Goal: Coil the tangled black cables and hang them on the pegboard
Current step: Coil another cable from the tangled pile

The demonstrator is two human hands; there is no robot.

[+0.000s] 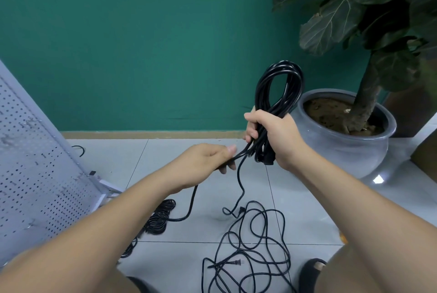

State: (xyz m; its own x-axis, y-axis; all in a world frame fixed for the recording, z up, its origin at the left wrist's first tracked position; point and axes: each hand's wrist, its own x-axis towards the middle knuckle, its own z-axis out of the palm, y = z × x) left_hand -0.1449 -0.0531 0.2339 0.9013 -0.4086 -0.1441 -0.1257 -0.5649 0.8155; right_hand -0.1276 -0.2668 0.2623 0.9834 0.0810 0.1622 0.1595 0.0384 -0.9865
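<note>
The right hand (276,136) clamps the upright coil (281,84), and just left of the coil the left hand (208,162) pinches its trailing tail (192,202).

Head camera faces forward-down, near the floor (201,229).

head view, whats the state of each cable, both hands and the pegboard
coiled cable, looped, held upright
right hand, gripping the coiled cable at its lower end
left hand, pinching a strand off that coil
tangled cable, loose on the floor
small bundle, coiled, lying by the pegboard
pegboard, tilted, no cable seen hung
</note>
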